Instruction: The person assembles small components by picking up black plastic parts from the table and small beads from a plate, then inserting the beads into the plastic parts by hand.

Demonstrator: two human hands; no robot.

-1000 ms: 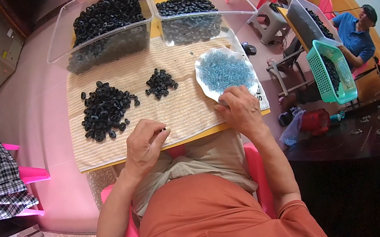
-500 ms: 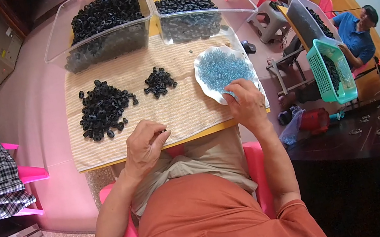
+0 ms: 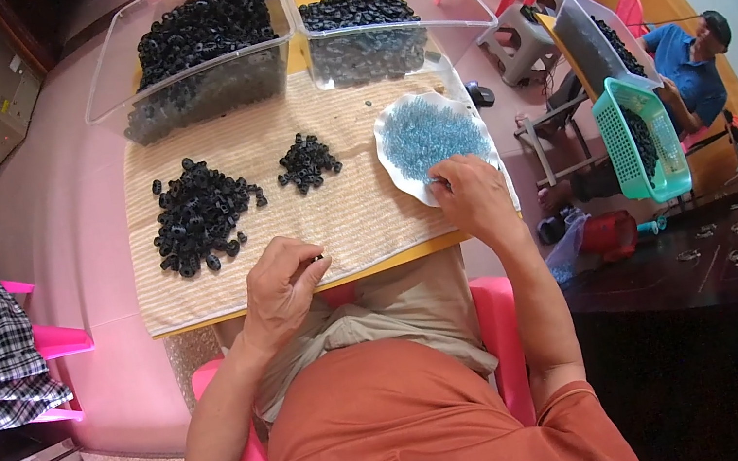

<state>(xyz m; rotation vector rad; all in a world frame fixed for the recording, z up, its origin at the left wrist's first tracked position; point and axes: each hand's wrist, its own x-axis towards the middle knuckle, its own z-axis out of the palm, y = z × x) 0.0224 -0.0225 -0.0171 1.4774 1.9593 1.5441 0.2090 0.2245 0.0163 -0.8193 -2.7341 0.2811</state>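
Observation:
My left hand (image 3: 280,284) is closed in a pinch above the table's near edge, with a small black part (image 3: 318,257) just showing at the fingertips. At the near rim of the white wavy-edged plate (image 3: 403,187), my right hand (image 3: 478,199) has its thumb and fingers pressed together. Whatever they hold is hidden or too small to name. Tiny clear-blue beads (image 3: 433,132) cover the plate. Left of it lie a small heap of black plastic parts (image 3: 308,162) and a larger heap of similar parts (image 3: 198,211).
Two clear bins, left (image 3: 206,91) and right (image 3: 367,53), hold many black parts at the far side of the striped cloth (image 3: 308,221). To the right, a person in blue (image 3: 696,79) sits by a green basket (image 3: 614,138). A pink chair (image 3: 62,339) stands left.
My right hand has shifted slightly left and its fingers have drawn together near the plate's rim. My left hand keeps its pinch almost in place.

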